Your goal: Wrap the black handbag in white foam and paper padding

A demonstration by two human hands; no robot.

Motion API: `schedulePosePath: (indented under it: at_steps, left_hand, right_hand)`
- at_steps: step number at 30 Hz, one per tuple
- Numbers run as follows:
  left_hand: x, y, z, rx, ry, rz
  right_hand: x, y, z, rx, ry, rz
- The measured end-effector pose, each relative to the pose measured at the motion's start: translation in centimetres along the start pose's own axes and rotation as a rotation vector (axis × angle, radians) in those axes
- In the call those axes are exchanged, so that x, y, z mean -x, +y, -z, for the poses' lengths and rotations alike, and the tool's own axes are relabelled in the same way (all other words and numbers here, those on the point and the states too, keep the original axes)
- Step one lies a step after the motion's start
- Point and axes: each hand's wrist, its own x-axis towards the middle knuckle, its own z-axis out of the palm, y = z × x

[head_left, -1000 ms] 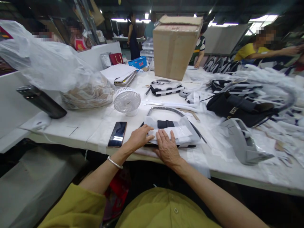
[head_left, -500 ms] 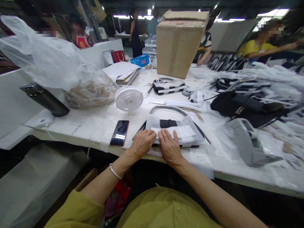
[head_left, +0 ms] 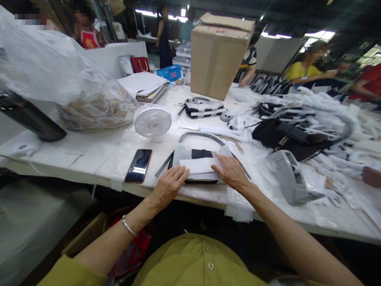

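In front of me a handbag (head_left: 204,153) lies flat at the table's front edge, its grey curved handle (head_left: 202,135) pointing away from me. White wrapping covers the bag apart from a dark strap tab. Across its near part rests a folded white sheet (head_left: 196,167). My left hand (head_left: 171,182) lies with stretched fingers on the sheet's left end. At the right end, my right hand (head_left: 233,171) has thumb and forefinger spread apart, touching the sheet and bag. Neither hand is closed round anything.
Left of the bag are a phone (head_left: 138,165), a white fan (head_left: 153,121) and a dark bottle (head_left: 32,115). A cardboard box (head_left: 218,59) stands behind. Rightward are a grey tape dispenser (head_left: 285,174), a black bag (head_left: 285,137) and heaped wrapped straps. Several people are around.
My hands have moved apart: the right slid rightward to the sheet's far end, the left toward its left end. More of the white sheet shows between them. The view has shifted slightly right.
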Motion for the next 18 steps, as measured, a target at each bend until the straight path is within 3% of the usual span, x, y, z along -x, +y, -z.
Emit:
schedulePosePath:
  at_steps: [4,10,14,18]
  left_hand:
    - [0.4,0.3,-0.4,0.012,-0.015,0.013]
    - [0.5,0.6,-0.5,-0.004,0.014,0.045]
    - [0.5,0.7,-0.5,0.03,0.005,0.072]
    - [0.5,0.9,-0.4,0.05,-0.021,0.092]
  right_hand:
    - [0.4,-0.2,-1.6,0.079,0.052,-0.043]
    - [-0.4,-0.2,-1.3,0.029,-0.005,-0.226]
    - [-0.3,-0.2,-1.2,-0.068,0.052,-0.368]
    - [0.2,-0.2,-1.5,-0.09,0.101,-0.35]
